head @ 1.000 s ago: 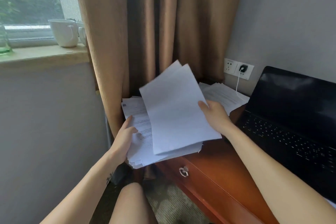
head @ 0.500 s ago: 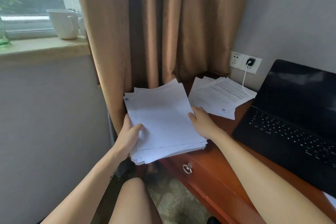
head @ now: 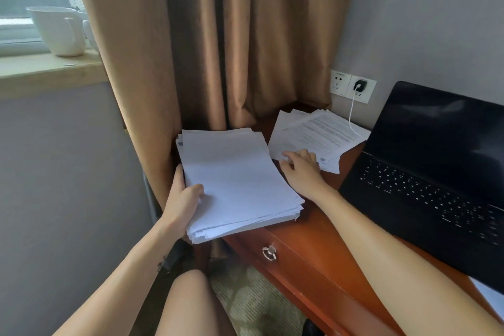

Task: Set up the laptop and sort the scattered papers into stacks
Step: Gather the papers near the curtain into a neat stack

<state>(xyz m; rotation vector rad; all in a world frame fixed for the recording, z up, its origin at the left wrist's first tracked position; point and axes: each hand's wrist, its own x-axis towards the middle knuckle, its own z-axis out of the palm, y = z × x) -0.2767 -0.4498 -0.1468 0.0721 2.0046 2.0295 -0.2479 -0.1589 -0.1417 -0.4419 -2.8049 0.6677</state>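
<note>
Grey painted wall filled the right of the room, and a long tan fabric curtain hung in folds down the corner beside a pale windowsill. Below stood a reddish-brown polished wooden desk with a front drawer. On its right part sat an open black laptop, its screen dark and tilted back and its keyboard facing the person.

A thick stack of white paper sheets lay at the desk's left end, against the curtain, with its near left corner hanging past the desk edge. Behind it and to the right, apart from it, a looser pile of printed white pages lay fanned between the curtain and the laptop.

The left hand gripped the thick stack at its left edge, thumb on top and fingers along the side and under. The right hand reached past the stack, fingers spread and loosely bent, fingertips touching the near edge of the printed pile and closed round nothing.

A white ceramic mug stood on the windowsill. Two white wall sockets sat behind the desk, one with a plug whose white cable ran down across the printed pile. A small metal ring pull hung on the drawer front.
</note>
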